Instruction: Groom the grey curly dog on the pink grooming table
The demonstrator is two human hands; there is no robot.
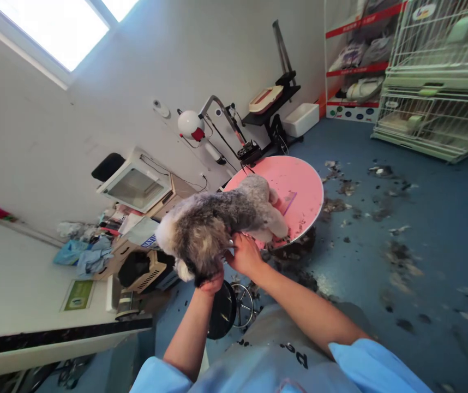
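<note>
Dog: overhanging our table, might slip if startled.
Left hand: closed on its head.
Right hand: curled; hold unclear.

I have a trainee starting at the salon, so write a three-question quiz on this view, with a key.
1. Multiple choice: what colour is the top of the round grooming table?
A) green
B) pink
C) black

2. True or false: the left hand is held well away from the dog.

3. Fill in the blank: clumps of hair lie scattered over the ____ floor.

Key:
1. B, pink.
2. False; it is up against the dog's shaggy fur.
3. Blue.
</note>
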